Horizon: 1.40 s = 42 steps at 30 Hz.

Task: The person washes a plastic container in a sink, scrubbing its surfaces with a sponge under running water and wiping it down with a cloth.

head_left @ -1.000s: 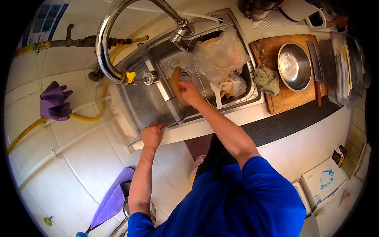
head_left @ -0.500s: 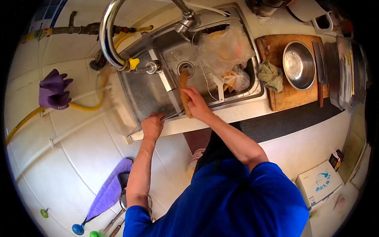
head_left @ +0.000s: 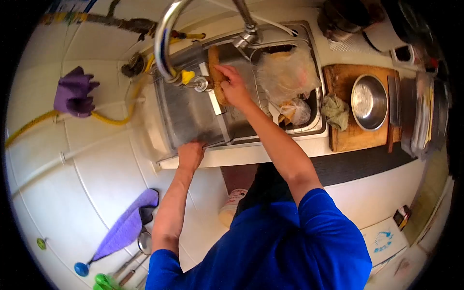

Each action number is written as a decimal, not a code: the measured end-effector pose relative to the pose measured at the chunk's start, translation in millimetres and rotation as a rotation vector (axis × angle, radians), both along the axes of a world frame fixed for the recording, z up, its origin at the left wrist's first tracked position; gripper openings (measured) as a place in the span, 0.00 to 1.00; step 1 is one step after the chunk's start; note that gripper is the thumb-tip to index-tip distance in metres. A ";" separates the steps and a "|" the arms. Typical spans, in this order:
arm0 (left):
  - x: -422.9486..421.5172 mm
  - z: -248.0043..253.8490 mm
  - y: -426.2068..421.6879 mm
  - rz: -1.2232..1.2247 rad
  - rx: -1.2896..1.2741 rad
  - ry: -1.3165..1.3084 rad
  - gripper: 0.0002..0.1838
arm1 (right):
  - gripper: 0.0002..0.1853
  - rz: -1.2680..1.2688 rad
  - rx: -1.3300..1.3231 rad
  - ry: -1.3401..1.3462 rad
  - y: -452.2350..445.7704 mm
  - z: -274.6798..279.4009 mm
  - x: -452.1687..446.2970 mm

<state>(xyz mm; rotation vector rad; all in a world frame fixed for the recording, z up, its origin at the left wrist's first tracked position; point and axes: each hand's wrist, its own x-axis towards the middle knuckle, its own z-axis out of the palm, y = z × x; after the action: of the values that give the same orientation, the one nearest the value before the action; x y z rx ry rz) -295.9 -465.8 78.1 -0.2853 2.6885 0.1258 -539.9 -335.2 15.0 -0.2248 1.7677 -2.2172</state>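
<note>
While the right hand [head_left: 233, 88] clasps the long brown piece [head_left: 214, 60] by the clear panel's [head_left: 189, 113] right edge, the left hand [head_left: 191, 154] curls its fingers at the counter's [head_left: 241, 156] front edge. Open sink [head_left: 244, 65] separates piece and plastic bag [head_left: 287, 72].

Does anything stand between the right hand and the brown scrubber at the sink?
Nothing visible: the right hand is directly on the brown scrubber. The faucet outlet only appears close beside them, to the left.
</note>
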 end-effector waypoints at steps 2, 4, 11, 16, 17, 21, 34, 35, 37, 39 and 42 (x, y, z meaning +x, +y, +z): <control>-2.5 0.7 -0.4 0.024 -0.004 0.012 0.09 | 0.25 0.040 0.044 0.185 -3.8 6.1 1.5; -11.9 10.7 2.2 -0.045 -0.063 -0.099 0.08 | 0.26 0.388 0.358 0.101 11.7 -45.4 1.6; -41.1 70.6 42.9 0.018 -0.056 -0.114 0.06 | 0.30 0.313 0.173 -0.114 55.8 -24.8 28.9; -65.1 101.2 73.1 0.013 -0.087 -0.284 0.07 | 0.35 0.330 0.075 -0.008 34.1 -40.8 -2.3; -68.8 109.0 77.4 0.010 -0.065 -0.287 0.07 | 0.35 0.341 0.076 -0.002 32.3 -42.8 -5.2; -74.2 133.1 82.9 0.017 0.013 -0.273 0.07 | 0.36 0.428 0.136 0.050 40.4 -39.4 -8.7; -100.1 246.8 66.2 0.091 0.383 -0.632 0.20 | 0.35 0.625 0.072 -0.184 26.7 -13.7 -18.5; -99.6 257.6 61.2 0.147 0.450 -0.609 0.19 | 0.35 0.630 0.065 -0.176 26.2 -11.9 -21.5; -99.0 286.3 49.6 0.334 0.646 -0.579 0.17 | 0.35 0.668 0.087 -0.286 28.9 -14.0 -23.7; -85.3 303.8 37.5 0.441 0.750 -0.500 0.17 | 0.35 0.622 0.073 -0.396 32.8 -8.8 -21.2; -62.1 333.8 19.9 0.582 0.891 -0.405 0.16 | 0.35 0.576 0.102 -0.438 41.2 -11.1 -21.3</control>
<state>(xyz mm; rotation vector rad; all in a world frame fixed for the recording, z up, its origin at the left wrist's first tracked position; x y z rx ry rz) -358.0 -446.0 411.9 -0.6879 1.8431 1.2332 -561.1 -294.1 3.8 -0.1787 1.3571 -1.6129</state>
